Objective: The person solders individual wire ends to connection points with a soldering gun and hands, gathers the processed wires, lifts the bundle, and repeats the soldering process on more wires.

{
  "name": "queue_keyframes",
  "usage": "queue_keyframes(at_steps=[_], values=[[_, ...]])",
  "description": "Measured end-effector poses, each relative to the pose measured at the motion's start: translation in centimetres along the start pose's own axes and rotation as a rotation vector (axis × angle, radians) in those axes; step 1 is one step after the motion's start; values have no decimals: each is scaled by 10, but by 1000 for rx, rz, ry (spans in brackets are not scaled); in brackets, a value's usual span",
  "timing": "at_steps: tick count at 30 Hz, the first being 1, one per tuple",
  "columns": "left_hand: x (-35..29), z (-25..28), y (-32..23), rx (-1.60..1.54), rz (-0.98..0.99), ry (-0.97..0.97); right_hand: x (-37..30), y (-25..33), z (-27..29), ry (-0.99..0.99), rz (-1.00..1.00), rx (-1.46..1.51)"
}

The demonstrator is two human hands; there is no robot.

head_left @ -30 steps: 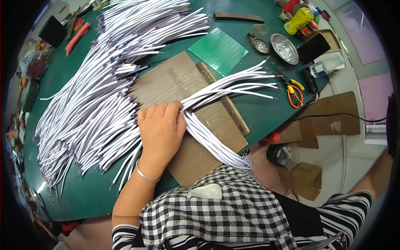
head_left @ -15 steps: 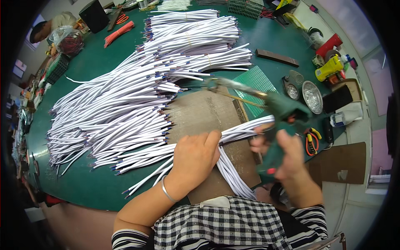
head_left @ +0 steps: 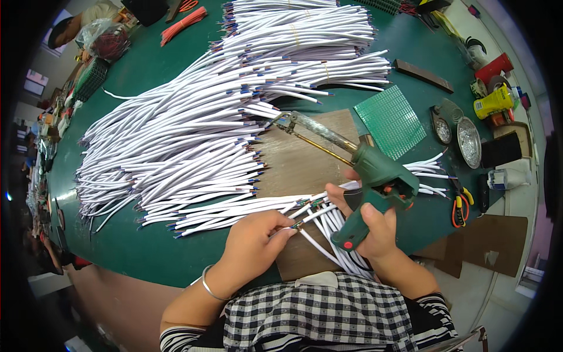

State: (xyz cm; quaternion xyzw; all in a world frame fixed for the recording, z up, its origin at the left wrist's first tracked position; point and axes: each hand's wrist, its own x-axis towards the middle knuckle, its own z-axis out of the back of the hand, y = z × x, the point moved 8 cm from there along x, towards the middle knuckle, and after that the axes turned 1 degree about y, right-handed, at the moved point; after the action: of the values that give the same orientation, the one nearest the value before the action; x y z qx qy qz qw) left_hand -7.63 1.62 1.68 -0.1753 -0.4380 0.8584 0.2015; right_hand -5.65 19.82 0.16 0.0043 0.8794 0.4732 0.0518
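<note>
Green soldering gun [head_left: 375, 182] gripped pistol-style in right hand [head_left: 372, 226], fingers curled shut round the handle, long metal tip angled up-left over the wooden board [head_left: 305, 167]. Thin white cable [head_left: 311, 206] lying just left of the gun, stripped end pinched between thumb and fingertips of left hand [head_left: 255, 240], close beside the right. Beyond, a big heap of white cables [head_left: 193, 129] fanned across the green table [head_left: 141, 246], with a green perforated board [head_left: 392, 120] past the gun.

Wiring workshop: cable piles [head_left: 193, 141], tools.
</note>
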Motion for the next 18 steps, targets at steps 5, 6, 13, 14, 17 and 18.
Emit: queue_keyframes(at_steps=[5,6,13,14,17,18], values=[[10,-6,-36,149,-303,-223,-14,9,-24,105,-87,6],[15,-8,-40,142,-315,-220,-16,8,-21,98,-78,-2],[26,-13,-33,51,-234,-81,-16,-2,-14,135,78,-17],[26,-13,-31,53,-236,-77,-16,-2,-13,132,81,-16],[25,-16,-24,27,-202,-73,-15,-5,-13,156,68,37],[25,-16,-25,32,-183,-97,-14,-5,-13,145,58,41]])
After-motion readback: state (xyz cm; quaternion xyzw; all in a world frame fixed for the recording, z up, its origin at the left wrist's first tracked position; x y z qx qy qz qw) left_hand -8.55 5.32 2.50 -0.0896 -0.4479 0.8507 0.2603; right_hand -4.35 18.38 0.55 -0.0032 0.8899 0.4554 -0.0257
